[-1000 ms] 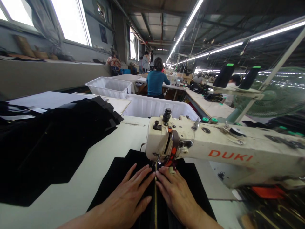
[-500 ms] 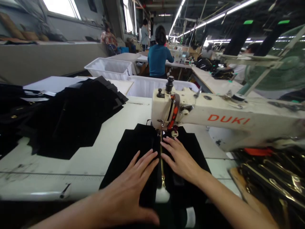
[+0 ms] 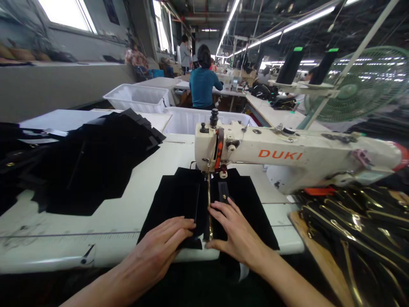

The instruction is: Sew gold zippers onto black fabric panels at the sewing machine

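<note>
A black fabric panel point(image 3: 172, 196) lies on the sewing machine bed, with a gold-toothed zipper point(image 3: 209, 200) running down its middle to the needle area. Its upper end sits beneath the head of the white sewing machine point(image 3: 207, 147). My left hand point(image 3: 169, 238) rests on the panel's near left part, fingers together and extended; its thumb is hidden. On the other side, my right hand point(image 3: 233, 230) lies with fingers spread across the fabric beside the zipper, its thumb near the zipper's lower end. A dark strip with a small gold piece point(image 3: 224, 194) lies past my right fingertips.
Stacked black fabric panels point(image 3: 92, 166) lie on the left of the table. Black zippers with gold teeth point(image 3: 348, 230) are heaped at the right. White plastic bins point(image 3: 137, 97) stand behind the table. Thread cones point(image 3: 289, 66) and a green fan point(image 3: 351, 89) are at the right; a person in blue point(image 3: 203, 87) works ahead.
Both hands have drawn back toward the near edge of the panel. My left fingers have come closer together, and my right hand has uncovered the dark strip. The view has turned right.
</note>
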Demonstrator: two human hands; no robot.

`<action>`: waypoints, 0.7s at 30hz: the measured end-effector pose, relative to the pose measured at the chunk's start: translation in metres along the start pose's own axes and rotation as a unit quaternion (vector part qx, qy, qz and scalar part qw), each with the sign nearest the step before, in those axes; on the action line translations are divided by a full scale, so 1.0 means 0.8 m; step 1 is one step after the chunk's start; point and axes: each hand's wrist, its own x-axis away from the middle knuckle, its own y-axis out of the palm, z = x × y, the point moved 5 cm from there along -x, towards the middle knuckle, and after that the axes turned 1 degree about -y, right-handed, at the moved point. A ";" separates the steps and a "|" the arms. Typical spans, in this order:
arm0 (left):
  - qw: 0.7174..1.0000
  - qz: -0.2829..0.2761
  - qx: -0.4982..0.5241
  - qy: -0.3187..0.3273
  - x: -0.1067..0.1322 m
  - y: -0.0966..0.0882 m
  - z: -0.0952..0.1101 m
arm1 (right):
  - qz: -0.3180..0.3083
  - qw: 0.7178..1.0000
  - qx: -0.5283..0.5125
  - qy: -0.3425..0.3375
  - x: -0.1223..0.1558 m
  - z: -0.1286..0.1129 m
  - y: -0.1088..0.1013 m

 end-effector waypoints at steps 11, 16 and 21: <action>0.991 -0.065 0.038 -0.108 -0.009 -0.036 -0.027 | -0.047 0.996 -0.067 -0.034 -0.039 0.007 -0.069; 0.986 -0.109 0.045 -0.117 -0.001 -0.032 -0.021 | -0.112 0.991 -0.059 -0.050 -0.028 -0.004 -0.049; 0.993 -0.109 0.033 -0.038 -0.002 -0.017 -0.005 | -0.065 0.997 -0.033 -0.033 0.011 -0.011 -0.013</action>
